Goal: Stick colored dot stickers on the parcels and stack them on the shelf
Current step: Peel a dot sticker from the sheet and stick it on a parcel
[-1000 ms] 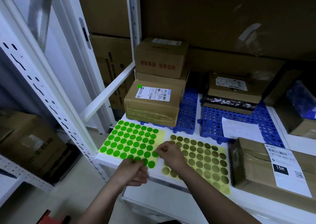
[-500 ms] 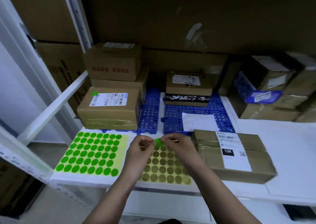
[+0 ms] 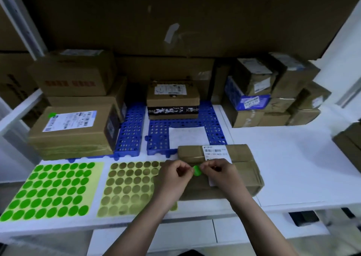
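Green dot sticker (image 3: 196, 170): thin, limp and tacky, so it likely curls or sticks to skin; best held by its edges.
Left hand (image 3: 172, 174): fingertips pinch the dot's left edge.
Right hand (image 3: 220, 172): fingertips pinch its right edge.
Location: held just above the near-left part of the brown parcel (image 3: 242, 170), beside the parcel's white label (image 3: 215, 153).
Parcel: stiff cardboard; probably light.

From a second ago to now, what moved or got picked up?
Both hands left the green sheet; the left hand and right hand now pinch a peeled green dot over the front parcel. Sheets and stacked parcels stayed put.
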Demonstrator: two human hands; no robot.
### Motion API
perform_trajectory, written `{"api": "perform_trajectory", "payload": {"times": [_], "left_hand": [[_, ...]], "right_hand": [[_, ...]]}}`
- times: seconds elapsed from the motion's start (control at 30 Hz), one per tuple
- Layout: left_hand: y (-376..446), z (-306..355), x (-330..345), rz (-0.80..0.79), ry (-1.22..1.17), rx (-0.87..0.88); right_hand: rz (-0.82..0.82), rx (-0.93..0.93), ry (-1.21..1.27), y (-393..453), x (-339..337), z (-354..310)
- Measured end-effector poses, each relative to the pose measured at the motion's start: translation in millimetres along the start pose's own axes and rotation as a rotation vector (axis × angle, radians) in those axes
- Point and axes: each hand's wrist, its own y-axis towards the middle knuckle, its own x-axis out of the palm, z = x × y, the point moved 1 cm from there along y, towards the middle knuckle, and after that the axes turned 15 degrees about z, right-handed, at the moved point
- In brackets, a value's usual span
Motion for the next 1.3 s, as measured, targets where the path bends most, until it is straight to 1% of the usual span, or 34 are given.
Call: {"api": "perform_trajectory", "payload": {"times": [0.1, 0.27, 0.33, 0.4, 0.5, 0.77, 0.97, 1.3], "left_hand": [[-3, 0, 15, -0.016, 0.164, 0.066], [-7, 5, 25, 0.053, 0.392, 0.175], [-7, 6, 28, 0.028, 0.466, 0.199], [-7, 8, 29, -0.011, 0.486, 0.188], [-8, 10, 30, -0.028, 0.521, 0.19], [-9, 10, 32, 0.018, 0.584, 0.223], [-9, 7, 33, 0.031, 0.598, 0.262], [-11, 8, 37, 0.06, 0.613, 0.329]], "right_hand": [[0.13, -0.061, -0.138, 8, -14, 14], [0.227, -0.159, -0.326, 10, -27, 33], [0.278, -0.204, -0.394, 9, -30, 38], [0.293, -0.219, -0.431, 8, -32, 41], [0.25, -0.2, -0.471, 8, -31, 44], [0.263, -0.275, -0.511, 6, -23, 47], [0.308, -0.366, -0.533, 6, -14, 51], [0.368, -0.442, -0.53, 6, -9, 59]]}}
